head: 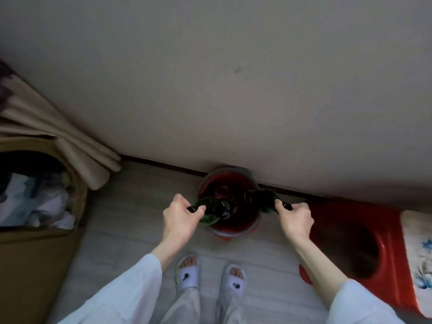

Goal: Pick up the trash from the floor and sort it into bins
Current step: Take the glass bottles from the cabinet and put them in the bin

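A round red bin (pixel 230 231) stands on the floor against the wall, straight ahead of my feet. My left hand (pixel 178 215) grips a dark green glass bottle (pixel 214 210) by its base, its neck pointing right over the bin's opening. My right hand (pixel 295 216) holds a second dark bottle (pixel 261 198) by one end, its other end pointing left over the bin. Both bottles lie roughly level just above the rim. Dark shapes sit inside the bin, too dim to identify.
A brown cardboard box (pixel 35 253) with crumpled white and blue trash stands at the left, under a beige curtain (pixel 70 146). A red plastic stool (pixel 364 249) with a round hole lies at the right, with a white patterned object (pixel 420 249) beside it. Pale plank floor surrounds my slippers.
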